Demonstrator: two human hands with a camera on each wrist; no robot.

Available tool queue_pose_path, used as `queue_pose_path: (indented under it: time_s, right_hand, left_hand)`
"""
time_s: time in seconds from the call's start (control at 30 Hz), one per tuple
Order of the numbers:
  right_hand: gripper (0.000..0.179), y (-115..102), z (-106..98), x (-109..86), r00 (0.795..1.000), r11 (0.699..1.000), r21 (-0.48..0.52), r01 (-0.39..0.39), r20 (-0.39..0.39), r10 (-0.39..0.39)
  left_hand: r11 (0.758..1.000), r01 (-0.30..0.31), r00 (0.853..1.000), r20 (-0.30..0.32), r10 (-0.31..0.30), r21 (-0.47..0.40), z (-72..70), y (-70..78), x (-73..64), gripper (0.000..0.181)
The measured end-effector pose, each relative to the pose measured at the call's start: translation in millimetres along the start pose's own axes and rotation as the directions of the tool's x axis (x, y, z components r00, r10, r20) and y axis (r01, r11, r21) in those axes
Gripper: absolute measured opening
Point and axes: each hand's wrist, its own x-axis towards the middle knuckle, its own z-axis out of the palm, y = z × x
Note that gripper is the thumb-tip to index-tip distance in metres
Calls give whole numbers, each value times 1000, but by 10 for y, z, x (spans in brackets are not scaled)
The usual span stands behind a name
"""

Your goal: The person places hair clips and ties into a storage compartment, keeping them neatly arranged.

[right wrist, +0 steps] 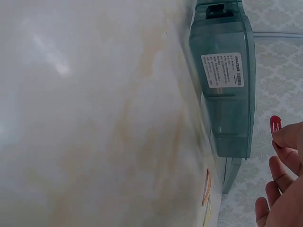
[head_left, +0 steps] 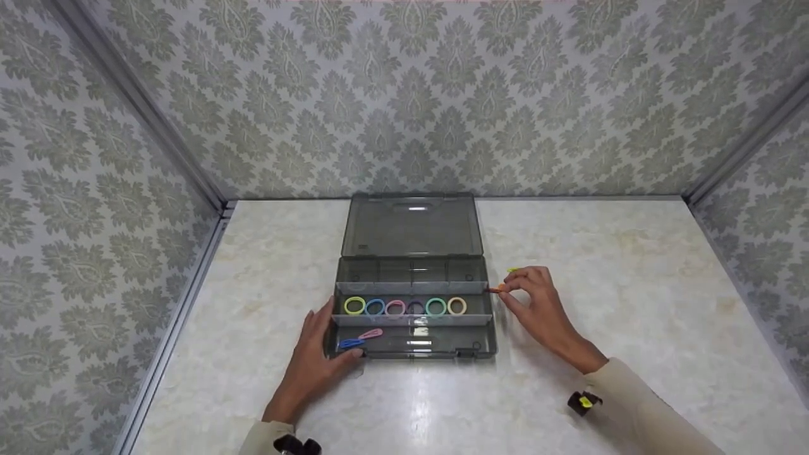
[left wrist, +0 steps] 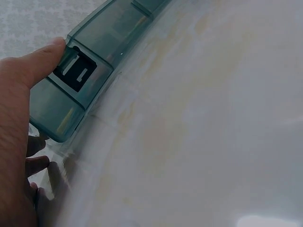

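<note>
A grey see-through compartment box (head_left: 442, 344) stands on the table, its lid (head_left: 412, 224) laid back. My left hand (head_left: 313, 366) grips its front left corner, thumb on the front wall by the latch (left wrist: 75, 69). Just beyond the right wall, my right hand (head_left: 540, 309) pinches a red hair clip (right wrist: 275, 124) between thumb and forefinger. In the front compartment lie a pink hair clip (head_left: 371, 333) and a blue hair clip (head_left: 351, 343). Several coloured hair ties, among them a yellow one (head_left: 354, 306) and a teal one (head_left: 435, 308), form a row in the middle compartment.
An orange clip (right wrist: 206, 187) and a yellow clip (right wrist: 207, 213) lie on the table to the right of the box, partly behind my right hand in the head view. A white label (right wrist: 222, 70) is on the box's wall. Patterned walls (head_left: 411, 95) enclose the table (head_left: 632, 265).
</note>
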Motion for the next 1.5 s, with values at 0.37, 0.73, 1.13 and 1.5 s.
queue_pose_path:
  time_s: [0.37, 0.73, 1.13, 1.5]
  right_hand:
    - [11, -207, 208, 115, 991, 996, 1, 92, 101, -92]
    - [12, -398, 434, 211, 976, 993, 1, 119, 183, -117]
    - [14, -588, 681, 279, 949, 977, -20, 211, 245, -200]
    - [7, -786, 786, 372, 910, 972, 4, 234, 351, -220]
  left_hand:
    - [1000, -19, 1000, -7, 19, -4, 14, -51, -9, 116]
    - [999, -33, 999, -8, 33, -4, 6, -31, -11, 115]
    - [1000, 16, 1000, 10, -16, -4, 6, -32, 2, 118]
    - [1000, -21, 1000, -6, 21, -14, 12, -38, -8, 117]
